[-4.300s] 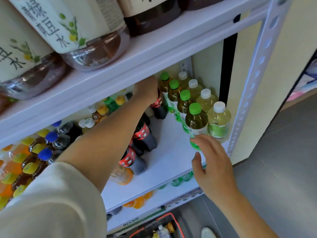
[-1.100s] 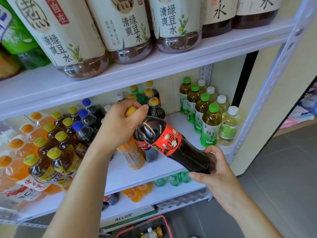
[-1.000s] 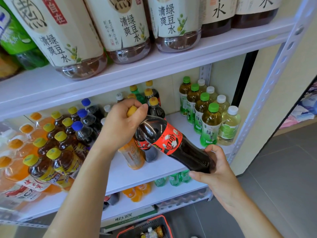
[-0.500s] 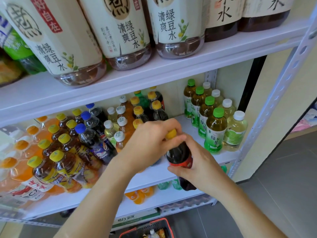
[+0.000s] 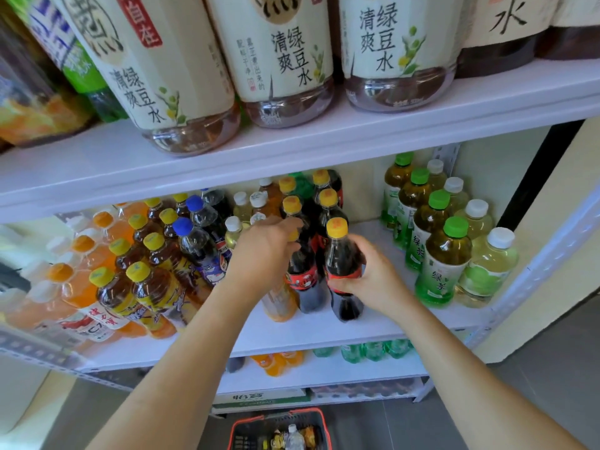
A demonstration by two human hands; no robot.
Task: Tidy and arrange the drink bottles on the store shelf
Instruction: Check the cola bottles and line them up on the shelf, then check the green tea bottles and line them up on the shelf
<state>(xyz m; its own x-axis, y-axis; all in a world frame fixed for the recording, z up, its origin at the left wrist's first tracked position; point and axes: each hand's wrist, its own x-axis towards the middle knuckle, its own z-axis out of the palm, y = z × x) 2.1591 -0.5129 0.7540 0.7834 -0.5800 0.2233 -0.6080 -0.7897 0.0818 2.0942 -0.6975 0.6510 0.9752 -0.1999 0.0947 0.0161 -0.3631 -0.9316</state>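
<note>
Standing at the front of the middle shelf (image 5: 324,332) is a dark cola bottle (image 5: 341,251) with a yellow cap and red label, roughly upright, and the right hand (image 5: 373,280) has its fingers wrapped round the bottle's waist at the label. Whether its base is fully set down on the board I cannot tell. Just to its left, touching or nearly so, is a second cola bottle (image 5: 303,280), and the left hand (image 5: 263,254) is curled over its neck and cap, hiding most of the top. An orange drink bottle (image 5: 281,303) stands under that wrist. More yellow-capped colas run back behind the pair. To the right, apart from them, are rows of green tea bottles (image 5: 444,254) and pale white-capped bottles (image 5: 487,264). To the left are brown tea bottles (image 5: 146,287) and blue-capped bottles (image 5: 198,245). Large labelled bottles (image 5: 285,60) fill the upper shelf (image 5: 324,147), and a red-rimmed basket (image 5: 279,413) sits on the floor below.
</note>
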